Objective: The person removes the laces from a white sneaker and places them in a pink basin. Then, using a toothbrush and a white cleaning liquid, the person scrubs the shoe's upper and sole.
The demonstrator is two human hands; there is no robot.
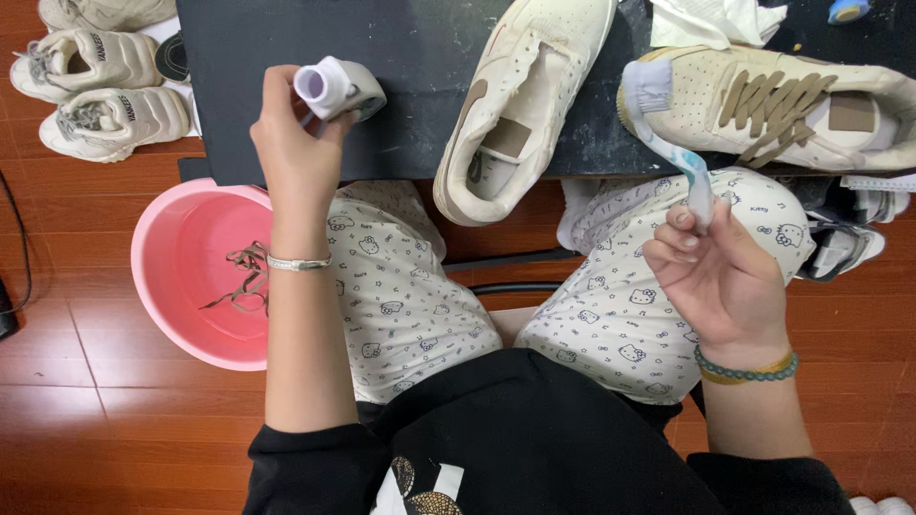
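— Counting first: how many shoes do you see?

— I see two cream sneakers on the dark table (401, 95): an unlaced sneaker (515, 105) and a laced sneaker (773, 105) to its right. Three more pale shoes (95, 91) lie on the floor, far left.

— And the hands?

— My left hand (296, 153) grips a small white tube (334, 88), its opening pointing left. My right hand (720, 277) pinches a toothbrush (668, 133); its long axis runs far-left, bristles touching the laced sneaker's toe.

— Containers?

— One pink basin (205, 277) on the left, holding brown laces (243, 277).
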